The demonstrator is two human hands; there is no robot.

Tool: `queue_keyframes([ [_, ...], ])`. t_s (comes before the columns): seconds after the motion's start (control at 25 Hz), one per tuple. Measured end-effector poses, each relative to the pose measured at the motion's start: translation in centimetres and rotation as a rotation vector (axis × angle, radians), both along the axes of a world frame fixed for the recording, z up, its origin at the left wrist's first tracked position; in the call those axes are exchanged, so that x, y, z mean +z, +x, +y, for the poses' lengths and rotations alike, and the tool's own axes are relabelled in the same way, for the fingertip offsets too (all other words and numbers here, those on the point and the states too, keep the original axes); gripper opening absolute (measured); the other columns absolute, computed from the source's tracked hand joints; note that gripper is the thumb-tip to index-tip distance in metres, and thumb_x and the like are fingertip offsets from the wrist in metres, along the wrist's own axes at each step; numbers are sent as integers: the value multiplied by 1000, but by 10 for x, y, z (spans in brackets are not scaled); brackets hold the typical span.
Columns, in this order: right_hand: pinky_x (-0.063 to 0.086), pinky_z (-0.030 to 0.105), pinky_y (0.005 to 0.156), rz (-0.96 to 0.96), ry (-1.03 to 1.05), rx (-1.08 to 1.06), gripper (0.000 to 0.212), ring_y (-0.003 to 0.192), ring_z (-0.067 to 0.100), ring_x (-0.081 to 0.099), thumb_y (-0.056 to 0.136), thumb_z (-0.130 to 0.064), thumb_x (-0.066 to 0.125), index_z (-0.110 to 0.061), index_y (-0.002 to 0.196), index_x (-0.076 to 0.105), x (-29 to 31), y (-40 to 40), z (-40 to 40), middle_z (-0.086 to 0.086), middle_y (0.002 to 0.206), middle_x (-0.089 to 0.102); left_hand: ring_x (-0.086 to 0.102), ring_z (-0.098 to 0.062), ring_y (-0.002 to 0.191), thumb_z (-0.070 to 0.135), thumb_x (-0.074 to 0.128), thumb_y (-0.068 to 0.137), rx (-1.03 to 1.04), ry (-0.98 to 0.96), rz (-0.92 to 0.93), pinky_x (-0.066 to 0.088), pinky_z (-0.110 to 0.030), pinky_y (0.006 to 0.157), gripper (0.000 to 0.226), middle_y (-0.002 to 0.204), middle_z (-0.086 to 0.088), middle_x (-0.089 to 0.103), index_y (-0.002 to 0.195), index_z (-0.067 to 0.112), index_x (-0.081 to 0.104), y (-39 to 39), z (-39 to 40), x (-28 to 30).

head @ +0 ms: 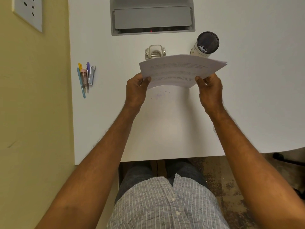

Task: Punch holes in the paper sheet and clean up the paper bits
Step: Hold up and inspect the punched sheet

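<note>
I hold a printed paper sheet [178, 70] above the white desk [165, 126], its far edge curving over toward the back. My left hand [136, 91] pinches its near left corner and my right hand [210, 90] pinches its near right corner. Just beyond the sheet sits a metal hole punch [154, 52], its front partly hidden by the paper. A few small paper bits [159, 95] lie on the desk under the sheet's near edge.
A cylindrical cup [206, 44] with paper bits inside stands at the back right. Several pens and a stapler [86, 76] lie at the left. A grey cable flap [152, 17] is set in the desk's back. A yellow wall with a socket [28, 13] borders the left.
</note>
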State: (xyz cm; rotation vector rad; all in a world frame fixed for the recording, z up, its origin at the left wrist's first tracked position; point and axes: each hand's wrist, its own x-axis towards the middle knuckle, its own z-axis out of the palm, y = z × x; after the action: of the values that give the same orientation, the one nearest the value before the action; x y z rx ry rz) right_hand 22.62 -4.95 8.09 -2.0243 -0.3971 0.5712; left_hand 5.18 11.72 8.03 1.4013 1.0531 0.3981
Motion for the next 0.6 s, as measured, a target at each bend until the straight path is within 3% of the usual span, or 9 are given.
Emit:
queue_keyframes([
  [0.12, 52, 5, 86, -2, -14, 7, 38, 105, -3, 65, 103, -15, 60, -17, 141, 58, 0, -1, -1, -13, 123, 66, 67, -31, 116, 9, 56, 104, -3, -12, -14, 54, -44, 107, 30, 126, -12, 71, 132, 4, 66, 1, 3, -1],
  [0.24, 56, 16, 94, -9, 43, 20, 34, 110, 2, 68, 103, -16, 60, -19, 136, 61, 8, -1, 0, -10, 128, 70, 70, -25, 111, 9, 58, 103, -1, -27, -34, 57, -38, 102, 27, 120, -3, 74, 128, 10, 69, 0, 6, 4],
  [0.36, 59, 22, 92, 0, 89, 19, 21, 109, 3, 70, 102, -19, 60, -23, 121, 65, 19, -4, 1, -17, 119, 74, 73, -13, 98, 11, 59, 102, 40, -36, -24, 63, -34, 91, 17, 106, 10, 76, 111, 17, 73, -6, 14, 13],
  [0.44, 59, 18, 84, 21, 96, 9, 14, 103, 2, 72, 100, -21, 61, -22, 113, 64, 24, -8, 4, -19, 110, 76, 75, -15, 92, 13, 60, 102, 67, -32, 36, 65, -35, 80, 14, 101, 6, 77, 101, 17, 73, -16, 20, 17],
  [0.6, 61, 29, 86, 94, 71, 16, 21, 99, 12, 75, 97, -20, 65, -22, 118, 64, 19, -36, 15, -9, 109, 78, 72, -4, 77, 18, 61, 101, 89, 2, 156, 55, -20, 63, 14, 94, 5, 77, 101, 19, 75, -52, 25, 14],
])
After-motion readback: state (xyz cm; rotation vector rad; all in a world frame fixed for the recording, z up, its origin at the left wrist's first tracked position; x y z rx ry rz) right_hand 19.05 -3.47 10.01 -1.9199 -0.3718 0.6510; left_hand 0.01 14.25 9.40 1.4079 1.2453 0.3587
